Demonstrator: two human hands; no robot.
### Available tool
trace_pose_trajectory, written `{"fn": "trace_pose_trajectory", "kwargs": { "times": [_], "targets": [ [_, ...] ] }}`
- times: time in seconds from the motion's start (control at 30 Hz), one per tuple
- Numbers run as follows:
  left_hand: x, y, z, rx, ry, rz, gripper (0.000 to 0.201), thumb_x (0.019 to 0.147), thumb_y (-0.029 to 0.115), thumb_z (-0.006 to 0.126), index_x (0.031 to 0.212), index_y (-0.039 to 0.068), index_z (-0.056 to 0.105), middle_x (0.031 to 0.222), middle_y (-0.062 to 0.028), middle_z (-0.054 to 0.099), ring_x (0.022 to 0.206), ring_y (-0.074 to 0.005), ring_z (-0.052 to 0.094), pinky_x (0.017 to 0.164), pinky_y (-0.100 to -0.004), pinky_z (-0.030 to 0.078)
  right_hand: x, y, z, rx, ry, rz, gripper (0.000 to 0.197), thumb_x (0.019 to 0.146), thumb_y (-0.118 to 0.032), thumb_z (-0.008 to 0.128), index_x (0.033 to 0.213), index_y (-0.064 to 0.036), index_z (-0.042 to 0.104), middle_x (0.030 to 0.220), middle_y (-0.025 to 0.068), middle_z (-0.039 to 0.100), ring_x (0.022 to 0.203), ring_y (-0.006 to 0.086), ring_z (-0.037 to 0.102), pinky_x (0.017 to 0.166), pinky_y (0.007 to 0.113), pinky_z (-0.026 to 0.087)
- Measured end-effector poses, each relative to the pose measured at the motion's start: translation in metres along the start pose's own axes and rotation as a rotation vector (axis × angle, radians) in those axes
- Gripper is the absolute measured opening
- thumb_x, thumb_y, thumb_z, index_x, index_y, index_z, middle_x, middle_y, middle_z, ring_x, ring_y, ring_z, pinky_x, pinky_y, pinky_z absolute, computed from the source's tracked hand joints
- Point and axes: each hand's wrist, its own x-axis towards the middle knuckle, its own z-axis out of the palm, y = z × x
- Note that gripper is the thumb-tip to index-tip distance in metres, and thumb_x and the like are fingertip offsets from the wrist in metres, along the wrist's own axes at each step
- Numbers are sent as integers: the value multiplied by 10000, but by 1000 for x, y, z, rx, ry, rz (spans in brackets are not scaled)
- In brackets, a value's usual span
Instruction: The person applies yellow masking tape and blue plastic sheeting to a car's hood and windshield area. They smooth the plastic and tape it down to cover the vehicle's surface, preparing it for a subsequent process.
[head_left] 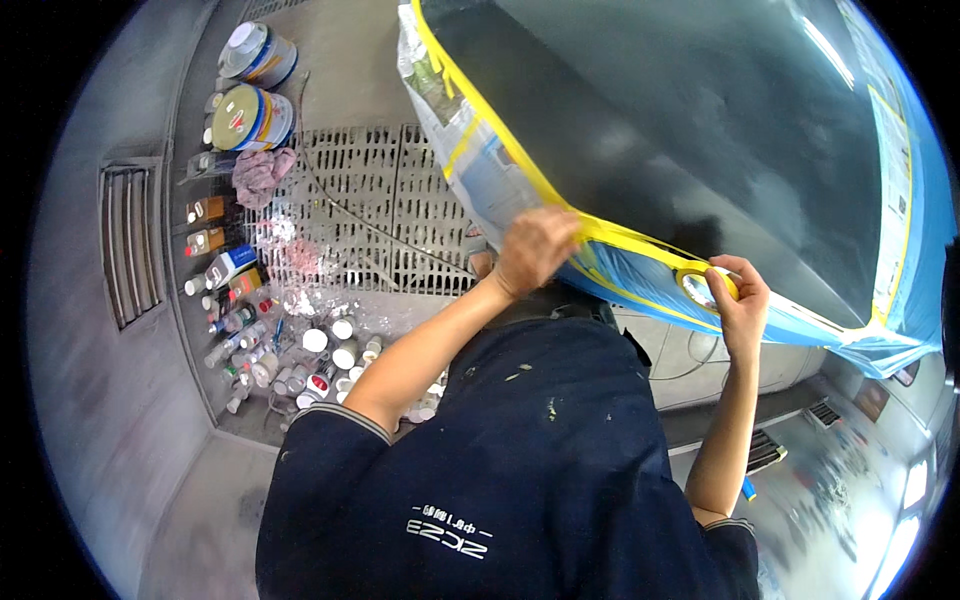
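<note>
A large dark grey, smooth vehicle panel (690,130) fills the upper right, its border lined with yellow masking tape (500,130). At the panel's near edge, my right hand (742,305) grips a roll of yellow masking tape (697,286) between thumb and fingers. A yellow strip stretches from the roll along the edge to my left hand (538,248). That hand is slightly blurred, its curled fingers on the strip at the panel's corner; the fingertips are partly hidden. Blue masking film (635,285) hangs below the tape, and printed masking paper (495,180) covers the left side.
Paint buckets (255,118), a pinkish rag (264,177) and several bottles and cups (315,340) stand along the left wall. A slotted floor grate (365,190) lies left of the panel, crossed by a hose (345,208). A vent (130,240) is set in the wall.
</note>
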Motion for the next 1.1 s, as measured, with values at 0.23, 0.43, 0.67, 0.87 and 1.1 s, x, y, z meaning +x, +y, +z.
{"fn": "trace_pose_trajectory", "kwargs": {
  "times": [0.23,0.43,0.67,0.87,1.1],
  "targets": [
    [0,27,3,305,-355,326,634,1068,550,412,1524,132,554,1645,-55,444,1589,-298,268,1303,-506,-11,-14,-16,-69,-484,-188,-61,307,919,-154,786,1188,-26,714,596,17,507,577,85,463,581,273,382],
    [31,35,-1,153,-470,418,631,1033,478,512,1511,69,549,1638,-77,451,1589,-302,267,1308,-493,23,3,7,-82,-662,-35,22,281,923,-293,754,1077,-59,768,874,146,773,776,306,744,742,396,562],
    [71,72,15,-27,-661,476,823,934,499,653,1519,-50,470,1635,-185,418,1577,-316,289,1311,-446,121,17,6,-80,-779,-78,24,264,927,-342,741,983,-88,792,877,150,767,820,346,741,760,425,565],
    [92,119,55,-51,-755,563,884,901,482,692,1531,-76,424,1633,-219,399,1557,-310,326,1300,-419,205,15,6,-101,-702,-347,37,306,930,-340,735,1092,-81,736,961,173,755,926,369,725,810,441,549],
    [95,153,60,155,-829,570,890,825,398,769,1513,-71,455,1633,-238,391,1543,-338,354,1293,-440,244,8,23,-106,-436,-420,-172,204,978,-197,672,1030,0,661,929,191,709,863,345,679,815,390,529]
  ]
}}
